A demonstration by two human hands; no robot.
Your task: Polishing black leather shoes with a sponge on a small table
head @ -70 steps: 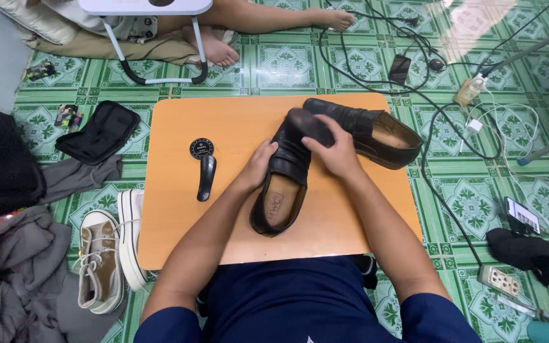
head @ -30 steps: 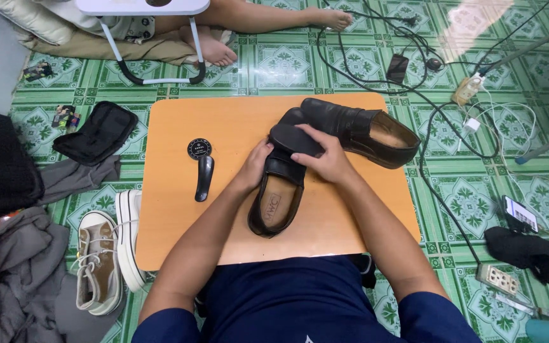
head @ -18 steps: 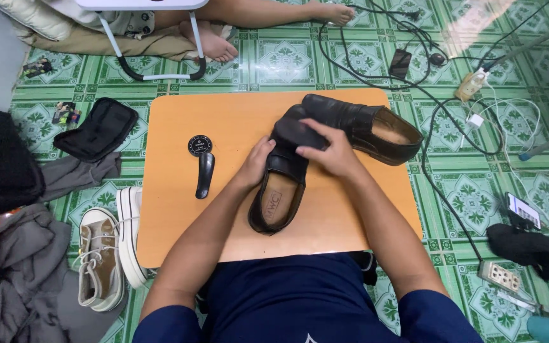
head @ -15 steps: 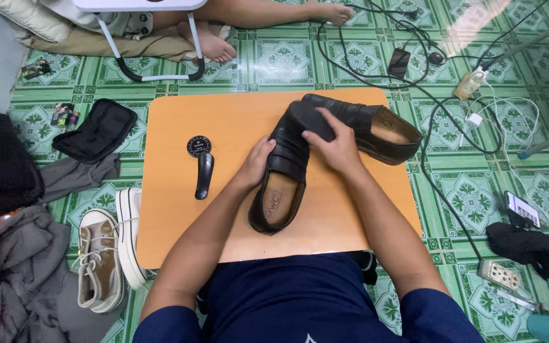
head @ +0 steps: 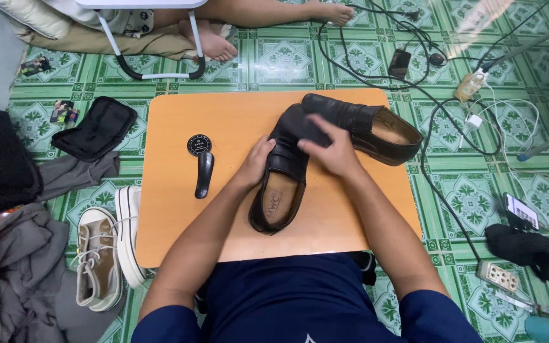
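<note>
A black leather loafer (head: pixel 279 197) lies on the low orange table (head: pixel 179 216), toe pointing away from me. My left hand (head: pixel 255 162) holds its left side near the strap. My right hand (head: pixel 326 149) grips the top of the upper near the toe, fingers curled over the leather. The matching second black loafer (head: pixel 376 130) lies on its side just behind, touching the first one's toe.
A round black tin (head: pixel 199 145) and a black curved tool (head: pixel 204 174) lie left of the shoe. White sneakers (head: pixel 103 254), grey clothes (head: pixel 14 279) and a black pouch (head: pixel 96 127) sit on the floor at left. Cables (head: pixel 440 121), a power strip (head: pixel 468 86) and a phone (head: pixel 522 209) lie at right. Another person's feet (head: pixel 211 41) are beyond the table.
My right hand has shifted back and forth slightly over the loafer's toe. My left hand stays on the shoe's side and the shoe has barely moved.
</note>
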